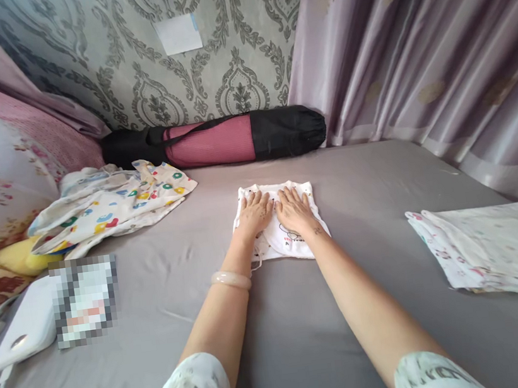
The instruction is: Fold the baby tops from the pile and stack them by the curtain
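Observation:
A small white garment [273, 247] with a printed drawing and lettering lies folded on the grey bed sheet, a thin string hanging from its lower left. Flat on its left half rests my left hand [256, 212], fingers stretched out. My right hand [293, 210] presses on the right half, its fingers also spread. The two hands are side by side with a narrow gap between them, and part of the print is covered. A pale bangle [231, 280] sits on my left forearm.
Patterned clothes [119, 203] lie loosely heaped at the back left. Folded cloths [495, 249] are stacked at the right. A white device with a cable [30, 323] is at the left. A black and pink rolled mat bag [214, 141] lies along the wall, beside purple curtains [377, 45].

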Available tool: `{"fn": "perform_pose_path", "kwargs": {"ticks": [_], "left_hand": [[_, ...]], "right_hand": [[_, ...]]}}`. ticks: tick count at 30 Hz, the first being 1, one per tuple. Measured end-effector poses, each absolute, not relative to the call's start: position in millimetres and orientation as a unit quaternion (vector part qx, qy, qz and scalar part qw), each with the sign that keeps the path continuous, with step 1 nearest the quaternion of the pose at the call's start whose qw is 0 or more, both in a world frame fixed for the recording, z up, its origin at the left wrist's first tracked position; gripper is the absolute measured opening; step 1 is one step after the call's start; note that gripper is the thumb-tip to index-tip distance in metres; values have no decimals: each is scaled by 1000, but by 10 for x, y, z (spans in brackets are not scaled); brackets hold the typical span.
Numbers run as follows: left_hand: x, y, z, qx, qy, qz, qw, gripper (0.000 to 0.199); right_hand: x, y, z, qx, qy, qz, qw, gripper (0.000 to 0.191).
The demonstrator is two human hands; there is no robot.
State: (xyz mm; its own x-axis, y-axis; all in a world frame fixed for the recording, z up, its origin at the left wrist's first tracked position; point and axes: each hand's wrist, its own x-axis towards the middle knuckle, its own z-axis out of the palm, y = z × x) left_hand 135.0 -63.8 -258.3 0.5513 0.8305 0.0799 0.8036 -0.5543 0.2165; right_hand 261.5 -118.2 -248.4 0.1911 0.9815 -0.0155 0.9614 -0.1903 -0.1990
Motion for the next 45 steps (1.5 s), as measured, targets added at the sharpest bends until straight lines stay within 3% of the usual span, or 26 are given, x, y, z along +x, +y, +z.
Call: {"fn": "perform_pose_path", "kwargs": {"ticks": [12,17,35,41,45], "left_hand": [[1302,-608,-2577,832,541,118,35,56],[1237,-600,-2576,821,559,102,50,58],[1148,-515,-2573,796,588,106,94,57],[1264,-572,-2488,828,543,136,33,58],[1315,-620,-2541,856,506,97,50,59]], "right_hand": [[2698,-1149,-2470,-813,-572,37,102,63],[2750,-1135,-2518,-843,-529,55,75,72],[2932,-1148,-2461,-858,-492,94,114,70],[2837,-1151,-2355,-801,-582,73,121,62],[2718,-1151,-2407,-765,-630,103,84,59]]}}
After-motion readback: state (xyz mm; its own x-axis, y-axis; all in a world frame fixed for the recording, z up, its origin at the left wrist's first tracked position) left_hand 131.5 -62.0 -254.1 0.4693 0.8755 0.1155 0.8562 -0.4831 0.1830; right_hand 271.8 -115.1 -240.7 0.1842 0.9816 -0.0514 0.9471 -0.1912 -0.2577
